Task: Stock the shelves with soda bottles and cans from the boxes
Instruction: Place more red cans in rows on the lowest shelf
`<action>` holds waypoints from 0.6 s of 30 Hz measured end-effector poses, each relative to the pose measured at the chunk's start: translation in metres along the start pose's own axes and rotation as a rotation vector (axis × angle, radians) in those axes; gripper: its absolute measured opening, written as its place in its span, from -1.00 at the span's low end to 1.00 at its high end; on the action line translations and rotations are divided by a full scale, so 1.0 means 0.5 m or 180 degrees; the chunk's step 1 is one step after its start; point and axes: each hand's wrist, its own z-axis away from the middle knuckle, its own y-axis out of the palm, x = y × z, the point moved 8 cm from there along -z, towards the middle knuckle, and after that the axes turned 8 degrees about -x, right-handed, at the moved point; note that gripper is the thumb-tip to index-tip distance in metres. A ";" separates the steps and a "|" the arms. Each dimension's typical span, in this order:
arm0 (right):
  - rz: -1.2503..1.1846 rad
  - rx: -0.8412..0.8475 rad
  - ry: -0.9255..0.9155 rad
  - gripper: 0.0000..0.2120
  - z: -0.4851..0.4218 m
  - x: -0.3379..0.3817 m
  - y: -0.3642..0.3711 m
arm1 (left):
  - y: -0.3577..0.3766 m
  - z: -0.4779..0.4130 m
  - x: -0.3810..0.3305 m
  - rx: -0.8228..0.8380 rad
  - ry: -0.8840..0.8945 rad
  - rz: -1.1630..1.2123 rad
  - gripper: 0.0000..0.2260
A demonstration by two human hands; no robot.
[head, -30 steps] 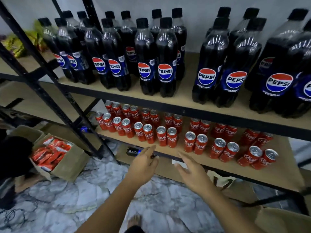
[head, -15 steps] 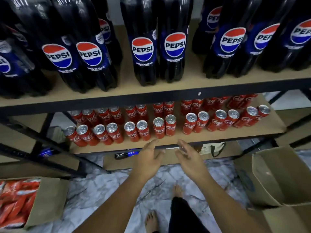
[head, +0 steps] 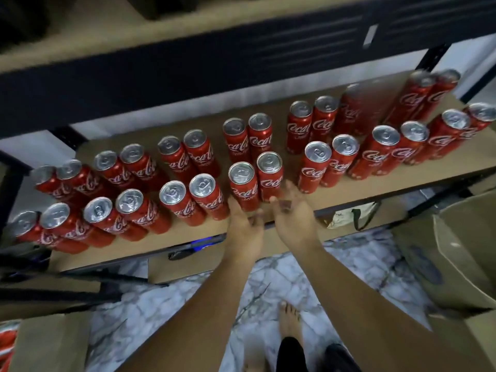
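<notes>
Red Coca-Cola cans (head: 243,185) stand in pairs, two rows deep, across nearly the whole lower shelf (head: 161,242), so I judge the can stocking well along. My left hand (head: 245,228) and right hand (head: 295,224) sit side by side at the front centre pair, fingers loose, gripping nothing. Whether they touch a can, I cannot tell. The open cardboard box (head: 461,253) on the right shows only inner walls, while the lower-left box (head: 51,342) shows red packs (head: 6,342), probably stock left to shelve.

White grey-veined marble floor (head: 150,312), whitish bag (head: 341,219) with a dark strap off to the right, blurry dark thing (head: 183,255) with a blue patch further left.
</notes>
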 end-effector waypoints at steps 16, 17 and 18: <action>0.0210 -0.0047 -0.0079 -0.48 -0.048 -0.038 0.043 | 0.005 -0.049 0.026 -0.0192 0.0124 -0.0200 -0.56; 0.0267 -0.0022 -0.0108 -0.46 -0.045 -0.034 0.040 | 0.004 -0.048 0.026 -0.0142 0.0136 -0.0188 -0.56; 0.0306 0.0006 -0.0123 -0.45 -0.042 -0.032 0.037 | 0.003 -0.045 0.024 -0.0067 0.0146 -0.0154 -0.54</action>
